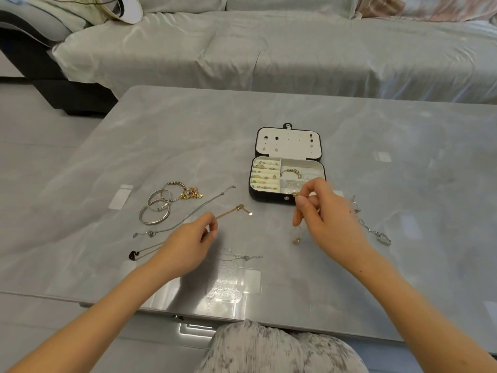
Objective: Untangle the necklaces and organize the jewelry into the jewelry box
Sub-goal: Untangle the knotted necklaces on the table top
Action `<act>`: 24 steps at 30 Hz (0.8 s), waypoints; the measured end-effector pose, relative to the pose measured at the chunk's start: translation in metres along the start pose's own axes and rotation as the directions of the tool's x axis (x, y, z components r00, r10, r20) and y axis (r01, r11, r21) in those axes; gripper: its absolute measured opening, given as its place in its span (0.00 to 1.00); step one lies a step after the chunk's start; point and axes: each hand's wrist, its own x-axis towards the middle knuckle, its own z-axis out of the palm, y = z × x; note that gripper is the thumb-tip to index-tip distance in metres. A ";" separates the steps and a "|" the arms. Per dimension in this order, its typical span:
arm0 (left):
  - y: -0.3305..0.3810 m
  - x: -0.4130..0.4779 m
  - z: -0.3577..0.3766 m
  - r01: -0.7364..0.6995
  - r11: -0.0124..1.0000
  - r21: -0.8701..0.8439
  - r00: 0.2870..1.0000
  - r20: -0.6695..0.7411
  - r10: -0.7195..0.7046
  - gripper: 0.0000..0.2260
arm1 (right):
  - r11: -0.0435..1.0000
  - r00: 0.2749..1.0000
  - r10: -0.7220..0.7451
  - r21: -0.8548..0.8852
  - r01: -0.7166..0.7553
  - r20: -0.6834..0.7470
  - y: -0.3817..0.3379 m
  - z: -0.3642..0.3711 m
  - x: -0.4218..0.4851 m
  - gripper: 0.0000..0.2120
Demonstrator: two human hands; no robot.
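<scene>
An open black jewelry box (269, 196) with a white lining lies on the grey table, its lid flat behind it, rings and a beaded bracelet in its compartments. My left hand (188, 243) pinches one end of a rose-gold chain (234, 210) that stretches right along the table. My right hand (322, 214) pinches a thin gold necklace at the box's front edge; its small gold pendant (296, 240) hangs below my fingers. Left of my hands lie silver bangles (154, 208), a charm bracelet (188, 192), a long silver chain (199, 208) and a necklace with a dark pendant (133, 255).
A chunky silver link chain (372, 227) lies right of my right hand. A thin silver chain (242, 257) lies near the table's front edge (161, 309). A grey-covered sofa (269, 55) stands behind the table. My lap in patterned fabric (269, 348) shows below.
</scene>
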 end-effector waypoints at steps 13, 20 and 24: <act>0.025 -0.005 -0.029 -0.082 0.971 -0.225 0.995 0.045 0.094 0.06 | 0.936 0.903 -0.154 -0.234 0.264 0.401 0.000 0.074 -0.005 0.27; 0.018 -0.015 -0.044 -0.038 0.960 -0.278 0.999 0.027 0.047 0.06 | 0.944 0.886 -0.046 0.309 -0.111 0.461 -0.019 0.076 -0.007 0.06; 0.006 -0.025 -0.053 0.092 0.880 -0.465 0.996 0.053 -0.076 0.05 | 0.664 0.838 0.031 0.616 -0.424 0.544 -0.024 0.051 -0.003 0.07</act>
